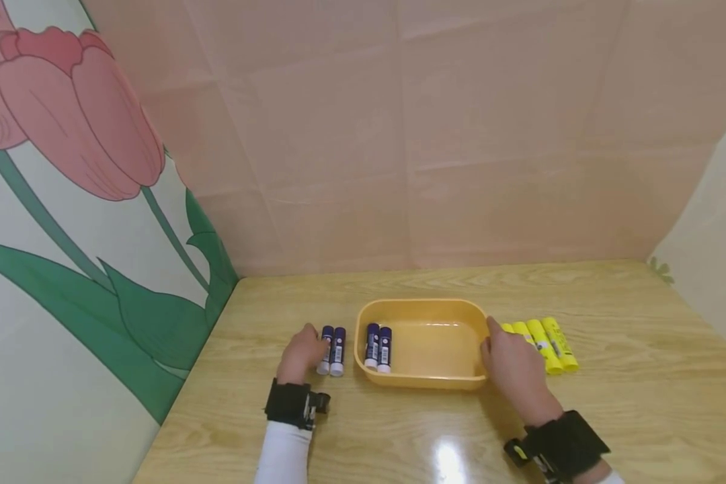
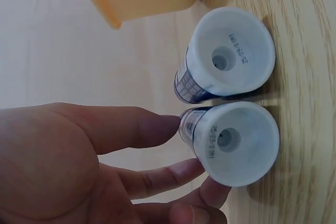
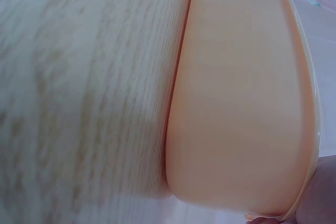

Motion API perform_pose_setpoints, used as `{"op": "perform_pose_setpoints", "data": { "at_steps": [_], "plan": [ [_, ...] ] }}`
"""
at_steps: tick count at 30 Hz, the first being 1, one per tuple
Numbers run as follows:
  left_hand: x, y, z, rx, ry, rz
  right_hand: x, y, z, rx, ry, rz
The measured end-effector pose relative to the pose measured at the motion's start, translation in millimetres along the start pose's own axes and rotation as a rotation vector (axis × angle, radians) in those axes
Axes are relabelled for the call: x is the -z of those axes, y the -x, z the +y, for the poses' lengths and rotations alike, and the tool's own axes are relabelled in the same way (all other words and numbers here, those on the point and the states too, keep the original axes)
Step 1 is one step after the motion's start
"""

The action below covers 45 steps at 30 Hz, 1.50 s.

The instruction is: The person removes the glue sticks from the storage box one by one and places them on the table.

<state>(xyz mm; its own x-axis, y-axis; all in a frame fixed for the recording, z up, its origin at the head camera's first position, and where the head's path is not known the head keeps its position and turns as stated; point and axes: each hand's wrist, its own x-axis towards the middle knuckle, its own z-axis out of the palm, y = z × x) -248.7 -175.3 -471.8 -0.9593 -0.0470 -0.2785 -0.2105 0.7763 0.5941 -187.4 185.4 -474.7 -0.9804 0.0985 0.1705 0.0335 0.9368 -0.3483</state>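
Two dark-blue glue sticks with white bases lie side by side left of the yellow plastic basket [image 1: 423, 382]. My left hand [image 1: 303, 351] pinches the outer glue stick [image 2: 239, 145] between thumb and fingers. The other glue stick [image 2: 233, 51] lies right against it, nearer the basket. At the basket's right end, my right hand [image 1: 514, 366] grips the rim; in the right wrist view the basket wall [image 3: 241, 93] hides most of that hand. Inside the basket, at its left end, are two more blue glue sticks [image 1: 378, 348].
Several yellow glue sticks [image 1: 550, 346] lie in a row just right of the right hand, which partly covers them. Everything rests on a wood-grain table [image 1: 369, 430]. A pink covered wall [image 1: 399, 168] rises behind it, with a tulip-patterned panel [image 1: 85, 114] at left.
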Motion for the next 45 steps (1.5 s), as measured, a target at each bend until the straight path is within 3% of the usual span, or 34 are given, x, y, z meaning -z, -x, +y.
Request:
{"op": "perform_pose_setpoints", "data": {
  "at_steps": [9, 14, 22, 29, 35, 40, 45],
  "plan": [
    [1.4, -0.1, -0.2, 0.001, -0.030, 0.010, 2.4, 0.1, -0.7, -0.007, 0.001, -0.023],
    [2.2, 2.7, 4.8, 0.010, -0.041, 0.062, 2.5, 0.5, -0.8, 0.003, 0.003, -0.010],
    [9.8, 17.5, 33.6, -0.072, -0.103, 0.155, 4.1, 0.5, -1.4, -0.008, 0.004, -0.027],
    [8.3, 36.7, 64.6, -0.125, -0.108, 0.176, 3.6, 1.7, -0.4, -0.013, 0.007, -0.025],
    [-5.8, 43.3, 82.5, -0.198, -0.154, 0.162, 6.0, 1.2, -0.6, -0.011, 0.007, -0.018],
    [-26.0, 46.5, 91.9, -0.270, -0.214, 0.154, 5.8, 2.4, -0.8, 0.001, -0.001, -0.003],
    [-46.5, 46.7, 100.7, -0.331, -0.217, 0.145, 4.7, 3.0, 0.2, 0.005, -0.003, 0.010]
  ]
}}
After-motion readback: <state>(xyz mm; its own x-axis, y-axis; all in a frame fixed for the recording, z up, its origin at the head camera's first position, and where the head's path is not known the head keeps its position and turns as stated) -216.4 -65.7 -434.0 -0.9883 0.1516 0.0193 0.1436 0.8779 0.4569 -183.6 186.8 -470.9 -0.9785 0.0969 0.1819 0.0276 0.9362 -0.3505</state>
